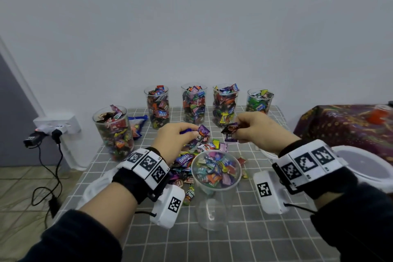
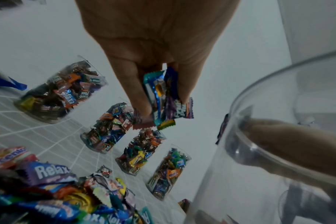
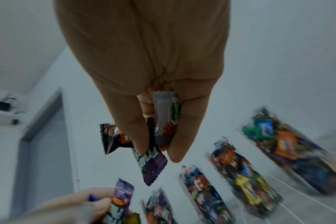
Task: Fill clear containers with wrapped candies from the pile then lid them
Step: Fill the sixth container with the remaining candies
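Right-wrist view blurs the filled containers (image 3: 246,178) beyond reading.

"Relaxa" on purple candy wrapper (image 2: 48,174); jar candy (image 1: 163,113).

1. In the head view, both hands hang over the candy pile (image 1: 191,156) at frame centre: the left hand (image 1: 174,140) and the right hand (image 1: 258,132) each pinch wrappers, with an open gap between them.
2. Just below that gap stands the near container (image 1: 215,178), mouth open and unlidded, reachable from above.
3. Five filled containers (image 1: 193,104) wall the upper centre, standing close together.
4. White lids (image 1: 370,166) occupy the desk at the right.
5. Bare checked desk (image 1: 244,244) lies open along the lower centre.
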The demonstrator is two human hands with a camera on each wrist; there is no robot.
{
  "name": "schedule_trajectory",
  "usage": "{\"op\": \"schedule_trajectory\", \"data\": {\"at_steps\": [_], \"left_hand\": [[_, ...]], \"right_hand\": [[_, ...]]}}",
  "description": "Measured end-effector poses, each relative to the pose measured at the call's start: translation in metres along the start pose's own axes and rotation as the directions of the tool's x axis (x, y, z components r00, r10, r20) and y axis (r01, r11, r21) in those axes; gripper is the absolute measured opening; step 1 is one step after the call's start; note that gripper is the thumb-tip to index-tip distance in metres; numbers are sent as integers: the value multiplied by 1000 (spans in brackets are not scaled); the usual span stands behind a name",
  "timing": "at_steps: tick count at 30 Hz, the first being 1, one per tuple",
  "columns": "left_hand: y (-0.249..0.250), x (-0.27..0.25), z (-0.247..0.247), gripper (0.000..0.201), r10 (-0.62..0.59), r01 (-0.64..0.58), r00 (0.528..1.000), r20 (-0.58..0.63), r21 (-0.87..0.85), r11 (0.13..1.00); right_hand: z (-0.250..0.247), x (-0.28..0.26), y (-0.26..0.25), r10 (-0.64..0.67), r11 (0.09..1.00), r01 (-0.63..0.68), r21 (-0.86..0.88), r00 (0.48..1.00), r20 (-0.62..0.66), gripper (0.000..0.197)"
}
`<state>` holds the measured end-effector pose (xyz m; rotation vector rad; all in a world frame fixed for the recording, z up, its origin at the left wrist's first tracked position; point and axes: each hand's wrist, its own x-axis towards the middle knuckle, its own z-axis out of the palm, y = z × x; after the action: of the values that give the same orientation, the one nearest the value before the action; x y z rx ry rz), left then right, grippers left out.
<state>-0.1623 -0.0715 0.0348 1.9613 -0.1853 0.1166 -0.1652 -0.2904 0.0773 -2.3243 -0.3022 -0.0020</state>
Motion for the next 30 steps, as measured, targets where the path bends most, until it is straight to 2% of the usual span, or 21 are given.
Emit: {"op": "schedule_trajectory", "data": {"at_steps": [3,7,13,17,24,28,30], "left_hand": [[5,-6,-2,12,2,-2,1000,-7,-39,999],[8,-12,-5,12,15,-15,1000,-14,-25,1000],[11,-19,-4,12,2,-4,1000,-31,-66,998],[14,-22,-3,13,22,-24,999,-33,-65,998],[19,-26,-3,13,23,-25,999,-33,-75,997],[23,-29,-5,13,57,-58,998,-30,-48,997],[27,-32,-7,13,69,-71,997,-29,-66,995]], "right_hand": [[-7,-19,-25,-111,980,112,-166,994,17,11],[-2,-44,-49,-219,900,240,-365,971,98,10],[23,-60,-61,-275,741,352,-571,936,221,2],[40,-62,-58,-270,685,381,-621,924,269,15],[44,-64,-53,-299,735,384,-558,923,241,21],[41,-69,-46,-333,840,342,-422,938,97,21],[38,-73,-38,-351,903,332,-274,936,-23,22]]}}
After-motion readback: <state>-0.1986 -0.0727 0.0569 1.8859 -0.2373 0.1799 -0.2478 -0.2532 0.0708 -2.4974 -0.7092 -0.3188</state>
